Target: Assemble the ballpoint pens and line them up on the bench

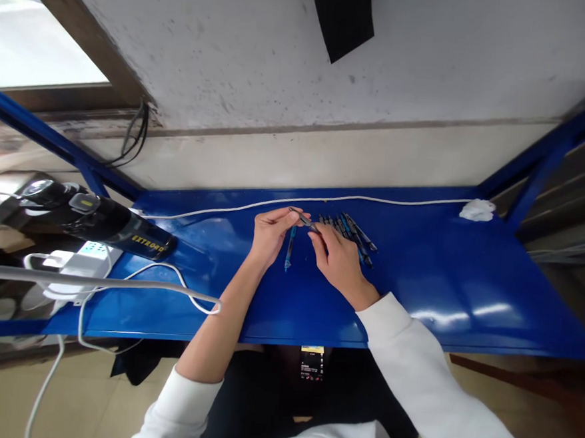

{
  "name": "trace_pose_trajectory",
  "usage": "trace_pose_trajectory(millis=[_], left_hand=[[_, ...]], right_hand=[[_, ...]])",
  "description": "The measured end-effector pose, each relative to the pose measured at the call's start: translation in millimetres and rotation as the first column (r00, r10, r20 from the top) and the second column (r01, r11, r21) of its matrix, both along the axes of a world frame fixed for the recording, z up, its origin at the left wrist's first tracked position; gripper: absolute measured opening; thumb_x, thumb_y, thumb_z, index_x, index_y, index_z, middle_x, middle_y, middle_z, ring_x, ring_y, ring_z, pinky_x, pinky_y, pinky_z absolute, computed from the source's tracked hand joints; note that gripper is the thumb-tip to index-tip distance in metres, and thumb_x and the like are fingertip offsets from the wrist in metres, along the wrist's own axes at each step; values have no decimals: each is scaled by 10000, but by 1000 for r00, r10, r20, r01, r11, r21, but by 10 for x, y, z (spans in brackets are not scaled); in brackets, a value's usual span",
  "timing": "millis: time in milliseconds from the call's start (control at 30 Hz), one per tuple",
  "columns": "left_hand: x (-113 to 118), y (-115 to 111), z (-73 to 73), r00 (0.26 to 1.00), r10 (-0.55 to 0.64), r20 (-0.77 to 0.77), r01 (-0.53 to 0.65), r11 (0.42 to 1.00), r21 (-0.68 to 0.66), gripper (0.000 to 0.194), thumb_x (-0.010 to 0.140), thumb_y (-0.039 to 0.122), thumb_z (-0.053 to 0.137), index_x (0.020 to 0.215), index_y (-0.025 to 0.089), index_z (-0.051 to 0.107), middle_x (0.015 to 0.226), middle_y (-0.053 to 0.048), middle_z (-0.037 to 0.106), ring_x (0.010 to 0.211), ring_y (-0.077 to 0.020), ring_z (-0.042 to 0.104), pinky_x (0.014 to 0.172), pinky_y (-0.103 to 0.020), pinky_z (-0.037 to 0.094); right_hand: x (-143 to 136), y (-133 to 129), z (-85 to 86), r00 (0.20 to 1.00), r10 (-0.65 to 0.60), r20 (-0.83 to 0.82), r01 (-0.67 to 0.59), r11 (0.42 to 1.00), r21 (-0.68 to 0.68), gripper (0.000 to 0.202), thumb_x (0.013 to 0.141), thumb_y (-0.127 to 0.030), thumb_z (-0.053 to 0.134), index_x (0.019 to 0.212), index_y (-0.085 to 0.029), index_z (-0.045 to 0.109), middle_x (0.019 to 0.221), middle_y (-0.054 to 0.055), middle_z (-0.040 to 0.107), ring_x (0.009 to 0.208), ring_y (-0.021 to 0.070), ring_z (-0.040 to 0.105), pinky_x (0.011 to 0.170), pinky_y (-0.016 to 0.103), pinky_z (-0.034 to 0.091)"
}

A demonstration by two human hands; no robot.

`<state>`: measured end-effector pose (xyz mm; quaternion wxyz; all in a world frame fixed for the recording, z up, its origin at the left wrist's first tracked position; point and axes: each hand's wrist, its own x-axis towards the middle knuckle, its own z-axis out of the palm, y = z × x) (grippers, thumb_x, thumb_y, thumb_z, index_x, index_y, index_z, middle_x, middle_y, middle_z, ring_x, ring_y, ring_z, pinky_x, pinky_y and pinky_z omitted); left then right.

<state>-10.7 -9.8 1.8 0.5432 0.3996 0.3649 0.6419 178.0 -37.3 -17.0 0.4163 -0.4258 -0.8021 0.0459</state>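
Above the middle of the blue shelf, my left hand (271, 231) pinches one end of a dark pen (303, 218) between thumb and fingers. The fingers of my right hand (339, 254) close on the pen's other end, so it lies slantwise between both hands. Just below my left fingertips, a blue pen (290, 249) lies on the shelf, pointing toward me. Several dark and blue pens (359, 234) lie in a loose pile beyond and to the right of my right hand, which partly covers them.
A black bottle (121, 227) leans over the left end of the blue shelf (419, 274), near a white power strip (89, 261). White cables cross the left side and back edge. Crumpled white tissue (477, 210) sits back right. Below the front edge, a phone (312, 364) shows a lit screen.
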Motion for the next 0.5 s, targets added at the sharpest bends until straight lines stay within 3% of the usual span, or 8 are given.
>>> trace_pose_trajectory(millis=[100, 200, 500], left_hand=[[-1, 13, -11, 1000, 17, 7, -17, 1000, -11, 350, 757, 466, 1077, 923, 194, 930, 976, -103, 897, 892, -212, 846, 884, -310, 655], [4, 38, -34, 1000, 6, 13, -6, 1000, -11, 338, 772, 456, 1071, 947, 201, 935, 990, -101, 900, 888, -202, 842, 889, -307, 655], [81, 59, -75, 993, -90, 77, 89, 996, 22, 299, 833, 440, 1038, 1023, 228, 947, 1062, -97, 905, 967, -200, 855, 904, -288, 649]], right_hand=[[-24, 1, -1, 1000, 0, 27, 0, 1000, -2, 346, 1245, -343, 408, 1430, -179, 649, 1230, 154, 825, 997, 285, 824, 726, 366, 558], [-24, 37, -44, 998, -11, 62, 12, 1000, -11, 345, 1248, -344, 369, 1334, -180, 660, 1153, 154, 811, 902, 273, 800, 664, 360, 514], [65, 115, -93, 999, -9, 50, 10, 999, -31, 228, 1235, -306, 438, 1281, -197, 633, 1010, 88, 832, 879, 254, 808, 681, 340, 486]])
